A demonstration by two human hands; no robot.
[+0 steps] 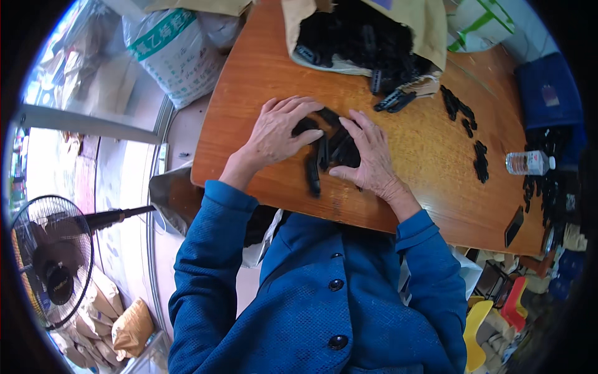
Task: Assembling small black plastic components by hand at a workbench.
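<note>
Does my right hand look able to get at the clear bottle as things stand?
Probably, with a stretch: only a low black cluster lies between the right hand and the bottle.

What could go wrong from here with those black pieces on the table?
The black pieces between the left hand and right hand lie near the table's front edge, so one might get swept off. Loose pieces lie at the mouth of the paper bag, so more could spill. The dark flat rectangular object near the right edge might be knocked down.
</note>
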